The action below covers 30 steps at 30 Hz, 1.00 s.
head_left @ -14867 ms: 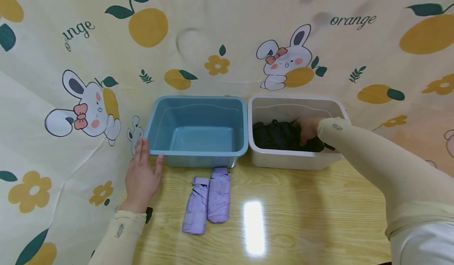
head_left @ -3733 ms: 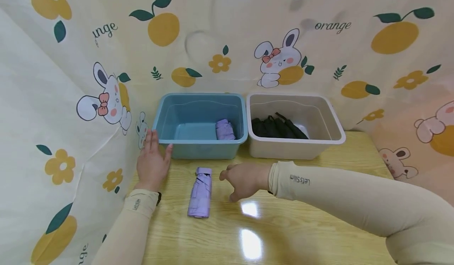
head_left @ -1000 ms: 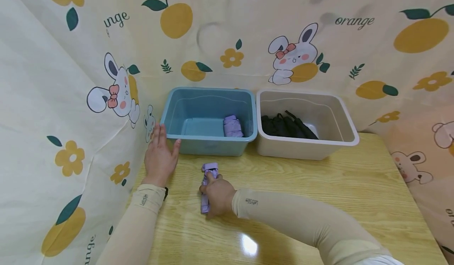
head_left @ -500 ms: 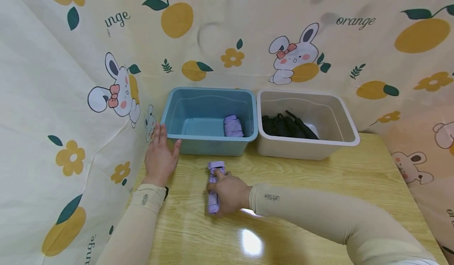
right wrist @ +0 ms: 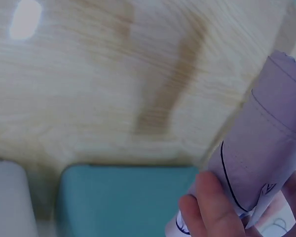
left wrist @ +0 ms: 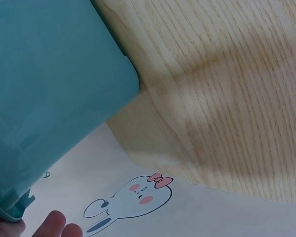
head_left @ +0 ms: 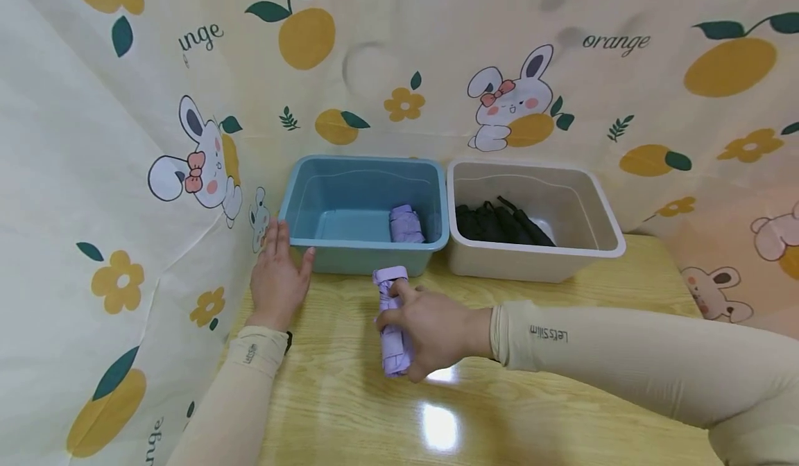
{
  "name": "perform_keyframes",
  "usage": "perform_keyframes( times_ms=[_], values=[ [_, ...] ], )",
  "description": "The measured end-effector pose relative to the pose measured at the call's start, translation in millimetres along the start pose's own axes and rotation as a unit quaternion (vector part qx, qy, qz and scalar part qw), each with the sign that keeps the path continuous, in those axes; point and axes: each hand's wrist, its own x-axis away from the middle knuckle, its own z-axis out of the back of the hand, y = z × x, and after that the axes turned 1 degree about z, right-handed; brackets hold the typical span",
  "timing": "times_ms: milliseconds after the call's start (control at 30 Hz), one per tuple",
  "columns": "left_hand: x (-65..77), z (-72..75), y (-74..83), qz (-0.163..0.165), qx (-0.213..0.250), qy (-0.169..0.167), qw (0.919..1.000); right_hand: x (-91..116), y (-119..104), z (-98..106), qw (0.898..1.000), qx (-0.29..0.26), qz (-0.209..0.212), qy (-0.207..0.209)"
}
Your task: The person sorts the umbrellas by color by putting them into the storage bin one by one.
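My right hand (head_left: 437, 327) grips a lilac folded umbrella (right wrist: 261, 138) round its middle. In the head view it is held over the table, just in front of the blue bin (head_left: 362, 261). A second lilac umbrella (head_left: 407, 225) lies inside that bin, at its right end. My left hand (head_left: 279, 279) rests against the bin's front left corner with its fingers straight. In the left wrist view only a few fingertips (left wrist: 54, 224) show by the bin's rim.
Right of the blue bin stands a beige bin (head_left: 537, 261) with several black folded items (head_left: 499, 223) in its left part. Both bins stand on a wooden table (head_left: 349, 410). A printed cloth (head_left: 206, 57) hangs behind and along the left side.
A lilac umbrella has gone from the table into the blue bin since the oldest frame. My right hand has taken hold of the other one and lifted it rightward, toward the bin.
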Motion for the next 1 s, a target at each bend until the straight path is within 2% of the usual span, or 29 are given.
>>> perform_keyframes(
  times_ms=[167, 367, 633, 1000],
  values=[
    [0.9, 0.0, -2.4, -0.002, 0.001, -0.002, 1.0, 6, -1, 17, 1.0, -0.008, 0.01, 0.015],
    [0.8, 0.7, -1.9, -0.001, -0.001, -0.005, 1.0, 14, 0, 37, 0.999, 0.015, 0.01, 0.046],
    [0.8, 1.8, -1.5, -0.008, 0.004, 0.0, 1.0, 21, -1, 64, 0.998, 0.02, 0.002, 0.053],
    [0.7, 1.1, -2.9, -0.011, -0.005, 0.005, 0.9999, 16, 1, 83, 0.998, 0.018, -0.007, 0.065]
  ],
)
